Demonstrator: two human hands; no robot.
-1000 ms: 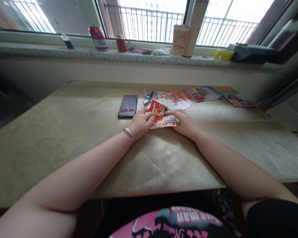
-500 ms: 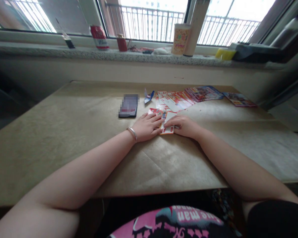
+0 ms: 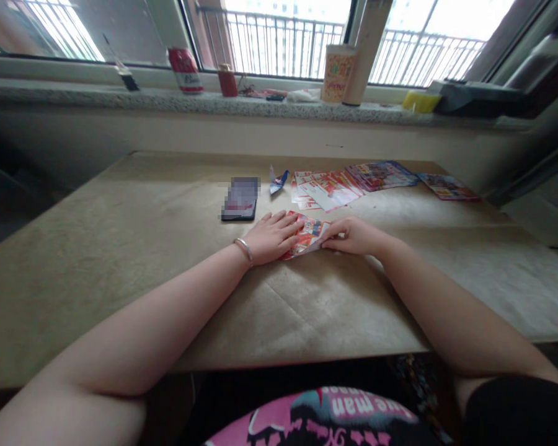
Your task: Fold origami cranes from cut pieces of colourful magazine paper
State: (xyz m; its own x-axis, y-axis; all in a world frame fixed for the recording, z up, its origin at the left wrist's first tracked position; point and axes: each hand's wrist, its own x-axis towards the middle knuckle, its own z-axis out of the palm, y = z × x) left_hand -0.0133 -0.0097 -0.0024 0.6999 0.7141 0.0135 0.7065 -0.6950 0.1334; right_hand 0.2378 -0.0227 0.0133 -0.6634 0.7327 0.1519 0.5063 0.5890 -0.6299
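A red, colourfully printed sheet of paper [image 3: 310, 230] lies on the table in front of me. My left hand [image 3: 272, 237] rests flat on its left part, fingers stretched out and covering some of the print. At the sheet's right edge, my right hand [image 3: 348, 235] pinches the paper between thumb and fingers, and that edge is slightly lifted. Beyond my left hand lies a phone [image 3: 240, 198] with a blurred screen. A small folded blue paper piece [image 3: 279, 181] stands a little farther back.
Several red and white printed sheets [image 3: 330, 189] lie behind my hands, with darker leaflets [image 3: 384, 174] to their right and another leaflet [image 3: 449, 186] beyond. On the windowsill [image 3: 260, 106] stand a red can [image 3: 185, 71], a red bottle [image 3: 227, 80] and a patterned cup [image 3: 338, 73].
The white folded-over part of the paper is opened out, so its red printed face shows. My right hand has shifted slightly right with the edge; my left hand now lies flatter on the sheet.
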